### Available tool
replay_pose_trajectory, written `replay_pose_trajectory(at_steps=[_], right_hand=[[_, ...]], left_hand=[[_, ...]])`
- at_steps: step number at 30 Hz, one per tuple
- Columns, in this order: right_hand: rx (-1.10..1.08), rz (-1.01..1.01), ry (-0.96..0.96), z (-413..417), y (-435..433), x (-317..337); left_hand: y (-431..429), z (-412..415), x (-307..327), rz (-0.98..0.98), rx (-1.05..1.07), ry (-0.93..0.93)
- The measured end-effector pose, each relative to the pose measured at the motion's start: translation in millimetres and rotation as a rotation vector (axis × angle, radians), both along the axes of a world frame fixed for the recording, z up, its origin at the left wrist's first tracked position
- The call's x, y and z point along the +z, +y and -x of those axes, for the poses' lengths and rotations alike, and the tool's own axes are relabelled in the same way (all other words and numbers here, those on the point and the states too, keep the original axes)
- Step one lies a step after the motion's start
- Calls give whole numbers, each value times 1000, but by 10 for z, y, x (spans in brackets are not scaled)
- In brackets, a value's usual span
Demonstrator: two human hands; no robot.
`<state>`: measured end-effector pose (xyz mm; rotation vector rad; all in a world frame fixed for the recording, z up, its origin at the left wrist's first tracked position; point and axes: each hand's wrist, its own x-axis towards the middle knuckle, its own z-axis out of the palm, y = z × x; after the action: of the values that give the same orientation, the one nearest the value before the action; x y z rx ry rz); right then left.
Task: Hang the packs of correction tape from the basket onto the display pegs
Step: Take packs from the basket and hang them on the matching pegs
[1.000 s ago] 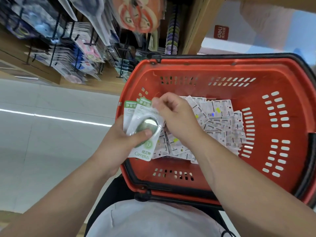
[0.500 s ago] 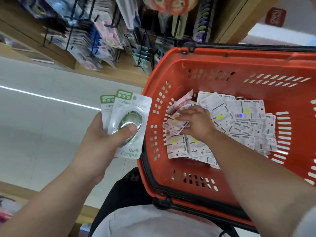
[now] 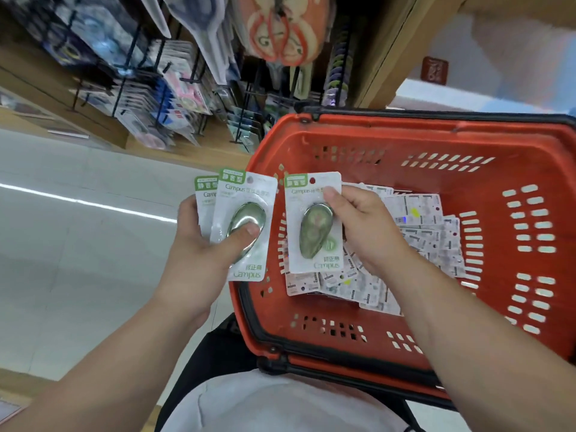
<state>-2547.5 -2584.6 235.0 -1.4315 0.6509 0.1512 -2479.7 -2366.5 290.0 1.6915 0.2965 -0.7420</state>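
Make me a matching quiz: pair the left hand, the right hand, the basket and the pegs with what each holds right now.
Things:
1. left hand
2. right hand
3. basket
4. pegs

Holds:
a. pile of packs, plain backs up
b. two packs, fanned
c. hung goods
d. one pack

Pairs: 1-b, 2-d, 3-a, 4-c.

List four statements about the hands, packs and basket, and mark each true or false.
1. The left hand holds two packs, overlapping. True.
2. The right hand is empty. False: its fingers pinch a single pack, printed side up.
3. The red basket holds nothing. False: many loose packs lie in it.
4. The display pegs are at upper left, beyond both hands. True.
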Motion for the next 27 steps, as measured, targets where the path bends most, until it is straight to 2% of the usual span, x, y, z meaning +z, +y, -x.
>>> replay_pose_trajectory(at_steps=[3,8,13,16,18,21,23,27], right_hand=[[-37,-67,-36,155,70,267],[-94,63,-56,223,227,431],[-3,74,-31,222,273,382],[-62,156,101,264,-7,-4],[-107,371,255,319,-347,-422],[40,624,557,430,-775,-933],[154,650,650,494,-867,-1071],[358,655,716,573,-809,-1099]], left_hand=[[-148,120,0,33,-19,39],[-343,283,30,188,24,151],[-376,340,-37,120,-89,164],[-385,337,-126,63,-53,141],[-383,321,-166,48,-33,133],[-391,302,-200,40,-30,127],[-400,300,-212,32,-26,117],[-408,309,-207,33,-41,103]])
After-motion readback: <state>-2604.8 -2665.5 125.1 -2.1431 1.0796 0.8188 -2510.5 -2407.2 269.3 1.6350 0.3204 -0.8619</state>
